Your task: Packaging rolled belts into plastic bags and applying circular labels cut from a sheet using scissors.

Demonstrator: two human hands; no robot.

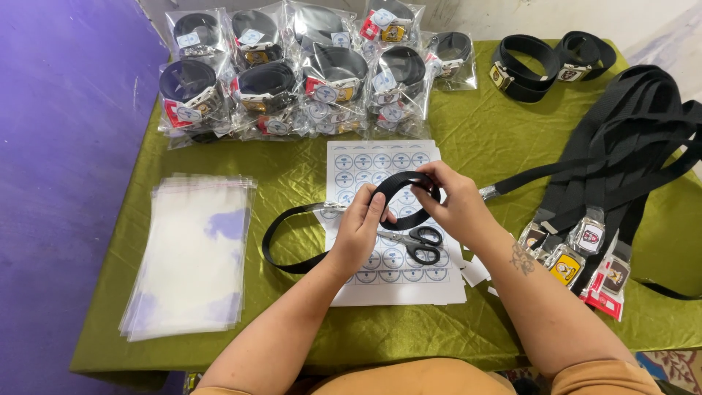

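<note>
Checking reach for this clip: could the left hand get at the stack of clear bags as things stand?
Probably yes, once freed: the left hand is gripping the black belt, and bare green cloth lies between it and the clear bags.

- My hands hold the belt over the sticker sheet at table centre; scissors lie on it.
- Empty bags at nine o'clock.
- Packed belts at twelve.
- Loose belts at three.
</note>
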